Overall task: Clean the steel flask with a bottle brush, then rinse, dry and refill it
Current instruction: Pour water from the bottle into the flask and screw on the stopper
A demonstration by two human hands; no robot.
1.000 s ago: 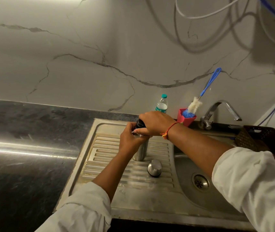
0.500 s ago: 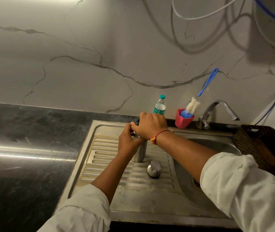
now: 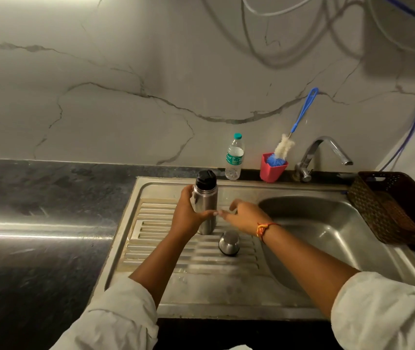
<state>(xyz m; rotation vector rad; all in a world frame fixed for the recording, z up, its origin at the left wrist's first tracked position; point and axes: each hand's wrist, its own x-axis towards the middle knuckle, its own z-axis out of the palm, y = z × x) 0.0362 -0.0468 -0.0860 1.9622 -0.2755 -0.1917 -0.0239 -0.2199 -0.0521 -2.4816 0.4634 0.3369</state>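
The steel flask (image 3: 205, 200) stands upright on the ribbed drainboard (image 3: 166, 248), with its black stopper (image 3: 205, 179) on top. My left hand (image 3: 188, 213) grips the flask's body from the left. My right hand (image 3: 244, 217) hovers just right of the flask with loosely spread fingers, holding nothing. The flask's steel cup lid (image 3: 229, 243) lies upside down on the drainboard below my right hand. A bottle brush (image 3: 286, 146) with a blue handle leans in a red cup (image 3: 272, 168) at the back.
A plastic water bottle (image 3: 234, 157) stands against the wall behind the flask. The tap (image 3: 322, 155) arches over the sink basin (image 3: 327, 228). A brown woven basket (image 3: 395, 205) sits at the right. Dark countertop (image 3: 37, 223) stretches left.
My right hand came off the flask's top and dropped to the right of it, uncovering the black stopper. My left hand kept its hold on the flask.
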